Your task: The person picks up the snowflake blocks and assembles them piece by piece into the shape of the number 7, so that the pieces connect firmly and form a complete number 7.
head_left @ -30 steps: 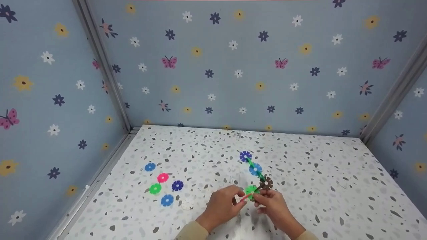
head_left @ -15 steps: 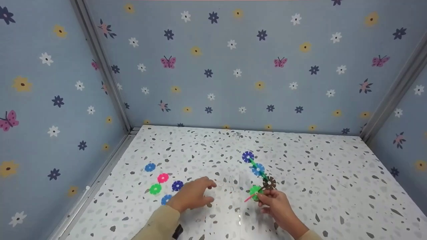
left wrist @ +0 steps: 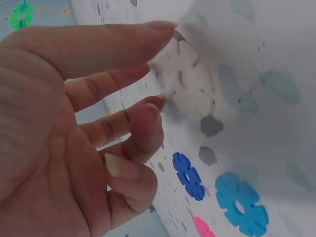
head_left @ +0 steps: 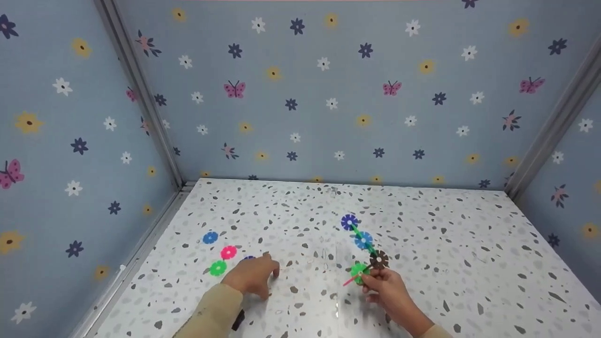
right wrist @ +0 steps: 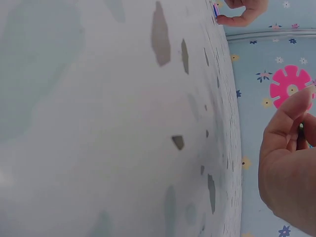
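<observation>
In the head view, my right hand (head_left: 389, 292) pinches the near end of a chain of notched plastic discs. A green disc (head_left: 358, 271) and an edge-on pink disc (head_left: 349, 280) are at its fingertips. Beyond them the chain runs through a brown disc (head_left: 379, 259) and a light blue disc (head_left: 363, 240) to a dark blue disc (head_left: 349, 222). My left hand (head_left: 251, 277) is low over the table at left. In the left wrist view, its fingertips are at the edge of a white notched disc (left wrist: 190, 81) on the table, fingers not closed round it.
Loose on the table's left lie a blue disc (head_left: 210, 237), a pink disc (head_left: 228, 252) and a green disc (head_left: 218, 268). A dark blue disc (left wrist: 188, 176) and a light blue disc (left wrist: 242, 204) lie near the left hand. Flower-patterned walls (head_left: 310, 94) enclose the speckled table (head_left: 291, 211).
My left hand has let go of the chain's pink disc and moved left to the loose discs, now covering some of them. My right hand keeps hold of the chain, shifted slightly right.
</observation>
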Action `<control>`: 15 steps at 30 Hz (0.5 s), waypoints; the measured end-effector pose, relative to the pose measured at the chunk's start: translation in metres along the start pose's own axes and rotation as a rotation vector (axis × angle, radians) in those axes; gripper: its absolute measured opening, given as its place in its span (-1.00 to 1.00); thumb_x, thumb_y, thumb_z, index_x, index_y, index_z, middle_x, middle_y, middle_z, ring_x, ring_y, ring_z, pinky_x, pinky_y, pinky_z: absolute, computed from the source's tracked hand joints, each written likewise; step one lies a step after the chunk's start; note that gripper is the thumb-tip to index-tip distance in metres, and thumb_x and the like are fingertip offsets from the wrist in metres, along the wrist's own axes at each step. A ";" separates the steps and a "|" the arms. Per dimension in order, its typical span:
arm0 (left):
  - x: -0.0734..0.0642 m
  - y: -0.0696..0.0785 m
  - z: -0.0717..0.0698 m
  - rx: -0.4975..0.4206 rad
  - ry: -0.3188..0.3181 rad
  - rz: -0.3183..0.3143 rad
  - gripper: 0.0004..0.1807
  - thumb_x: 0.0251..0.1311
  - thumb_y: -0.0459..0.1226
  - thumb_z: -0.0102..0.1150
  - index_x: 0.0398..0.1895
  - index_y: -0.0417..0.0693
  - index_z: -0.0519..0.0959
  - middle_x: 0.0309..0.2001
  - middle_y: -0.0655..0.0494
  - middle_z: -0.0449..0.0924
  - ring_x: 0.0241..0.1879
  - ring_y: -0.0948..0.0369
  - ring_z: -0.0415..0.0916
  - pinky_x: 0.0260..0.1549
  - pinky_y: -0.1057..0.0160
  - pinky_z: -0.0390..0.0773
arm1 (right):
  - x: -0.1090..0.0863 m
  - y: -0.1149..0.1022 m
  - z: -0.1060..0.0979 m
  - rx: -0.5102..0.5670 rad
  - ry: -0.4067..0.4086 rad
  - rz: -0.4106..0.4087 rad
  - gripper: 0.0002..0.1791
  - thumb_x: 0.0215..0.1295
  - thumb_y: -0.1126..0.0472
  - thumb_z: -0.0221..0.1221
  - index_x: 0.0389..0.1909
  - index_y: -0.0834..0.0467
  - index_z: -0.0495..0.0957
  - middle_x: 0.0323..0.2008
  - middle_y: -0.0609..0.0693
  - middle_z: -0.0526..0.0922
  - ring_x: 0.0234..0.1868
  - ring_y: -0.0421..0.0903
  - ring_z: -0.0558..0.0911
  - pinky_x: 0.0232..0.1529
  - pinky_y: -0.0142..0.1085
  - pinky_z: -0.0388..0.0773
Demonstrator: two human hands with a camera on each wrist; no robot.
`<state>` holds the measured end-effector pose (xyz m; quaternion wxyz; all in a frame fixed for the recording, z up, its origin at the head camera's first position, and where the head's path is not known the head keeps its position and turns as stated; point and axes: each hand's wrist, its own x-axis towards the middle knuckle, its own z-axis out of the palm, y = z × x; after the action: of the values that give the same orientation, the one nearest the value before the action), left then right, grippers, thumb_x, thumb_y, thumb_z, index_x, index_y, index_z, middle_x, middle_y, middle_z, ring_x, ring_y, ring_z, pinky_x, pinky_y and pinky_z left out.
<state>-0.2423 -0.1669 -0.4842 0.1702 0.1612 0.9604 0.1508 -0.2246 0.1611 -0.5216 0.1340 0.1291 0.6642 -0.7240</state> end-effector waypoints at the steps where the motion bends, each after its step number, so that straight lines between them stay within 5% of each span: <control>1: 0.000 0.000 0.000 -0.003 -0.009 -0.016 -0.54 -0.24 -0.44 0.49 -0.18 0.03 0.60 -0.11 0.01 0.53 -0.43 0.13 0.44 -0.31 0.07 0.52 | 0.000 0.000 0.000 -0.001 -0.001 -0.001 -0.81 0.35 0.35 0.20 -0.16 0.29 0.37 -0.34 0.11 0.59 -0.39 -0.08 0.57 -0.43 -0.27 0.54; 6: -0.001 -0.001 -0.001 -0.005 -0.025 -0.050 -0.57 -0.22 -0.50 0.45 -0.26 0.02 0.56 -0.35 0.17 0.47 -0.40 0.13 0.43 -0.31 0.08 0.50 | 0.000 0.002 0.000 -0.006 -0.002 0.002 -0.80 0.35 0.34 0.21 -0.15 0.30 0.38 -0.34 0.11 0.59 -0.39 -0.08 0.56 -0.42 -0.27 0.53; 15: -0.002 -0.003 0.002 0.012 0.022 -0.058 -0.67 -0.22 -0.49 0.49 -0.46 -0.02 0.52 -0.48 0.17 0.46 -0.43 0.14 0.41 -0.31 0.08 0.49 | -0.002 0.003 0.000 0.006 -0.007 0.008 -0.77 0.35 0.33 0.21 -0.12 0.31 0.37 -0.34 0.10 0.59 -0.40 -0.09 0.56 -0.43 -0.27 0.52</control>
<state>-0.2402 -0.1699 -0.4866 0.1629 0.1325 0.9674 0.1417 -0.2219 0.1611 -0.5237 0.1388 0.1298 0.6609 -0.7260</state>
